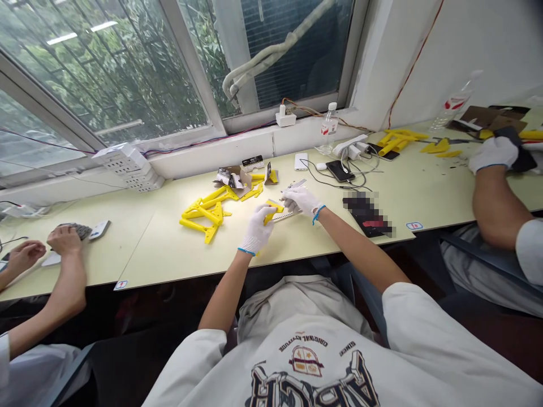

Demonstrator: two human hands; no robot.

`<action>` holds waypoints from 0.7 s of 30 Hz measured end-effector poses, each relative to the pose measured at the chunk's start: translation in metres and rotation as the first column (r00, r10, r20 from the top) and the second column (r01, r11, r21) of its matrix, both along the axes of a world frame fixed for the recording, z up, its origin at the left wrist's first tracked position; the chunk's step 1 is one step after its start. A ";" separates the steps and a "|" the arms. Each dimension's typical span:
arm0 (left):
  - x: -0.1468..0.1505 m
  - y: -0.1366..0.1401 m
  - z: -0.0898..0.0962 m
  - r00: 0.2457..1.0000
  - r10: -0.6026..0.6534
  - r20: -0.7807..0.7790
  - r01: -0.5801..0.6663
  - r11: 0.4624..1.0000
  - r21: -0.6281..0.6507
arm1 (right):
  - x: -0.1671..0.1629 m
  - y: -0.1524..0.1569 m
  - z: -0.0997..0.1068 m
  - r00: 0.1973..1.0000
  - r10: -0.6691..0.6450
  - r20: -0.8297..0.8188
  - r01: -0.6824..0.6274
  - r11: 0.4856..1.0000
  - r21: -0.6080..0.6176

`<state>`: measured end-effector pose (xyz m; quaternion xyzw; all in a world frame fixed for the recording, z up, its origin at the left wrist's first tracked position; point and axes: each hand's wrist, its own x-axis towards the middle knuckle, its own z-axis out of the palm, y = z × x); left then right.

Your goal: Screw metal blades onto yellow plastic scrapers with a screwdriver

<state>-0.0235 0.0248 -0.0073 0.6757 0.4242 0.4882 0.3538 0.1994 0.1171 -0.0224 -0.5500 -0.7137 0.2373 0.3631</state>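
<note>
My left hand (257,230), in a white knit glove with a blue cuff, grips a yellow plastic piece (274,210) over the table. Close to its right, my gloved right hand (302,201) has its fingers drawn together near the piece; what they hold is too small to make out. A narrow white strip with dark marks (287,216) lies under my hands, partly covered. Just beyond my right hand is a small silvery item (298,183). Left of my hands rests a group of yellow plastic frame parts (208,212).
Opened small boxes (234,178) lie behind the yellow parts. A power bank (301,161), a phone (340,170), cables and a bottle (328,129) stand toward the window. A dark package (368,213) is at right. Co-workers' hands (494,152) are at both sides.
</note>
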 end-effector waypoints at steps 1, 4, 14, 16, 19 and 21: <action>-0.001 -0.001 0.002 0.998 0.003 0.066 0.002 0.997 -0.080 | 0.005 0.004 0.001 1.000 -0.014 0.010 0.014 1.000 -0.002; -0.001 -0.001 0.007 0.939 0.009 0.344 0.101 0.948 -0.301 | 0.020 0.014 0.003 0.996 -0.060 0.058 0.060 0.998 0.016; -0.005 0.009 0.003 0.602 0.139 0.787 0.352 0.838 -0.417 | 0.017 0.023 -0.008 0.985 -0.008 0.174 0.000 0.999 0.044; -0.004 0.010 -0.001 0.594 0.156 0.789 0.358 0.827 -0.433 | 0.012 0.025 -0.009 0.983 -0.003 0.183 -0.006 0.999 0.051; -0.001 0.010 -0.004 0.612 0.174 0.772 0.349 0.816 -0.461 | 0.013 0.029 -0.007 0.981 -0.018 0.193 0.007 0.998 0.059; 0.001 0.009 -0.006 0.620 0.173 0.765 0.347 0.814 -0.466 | 0.021 0.031 -0.003 0.980 -0.041 0.196 0.028 0.997 0.065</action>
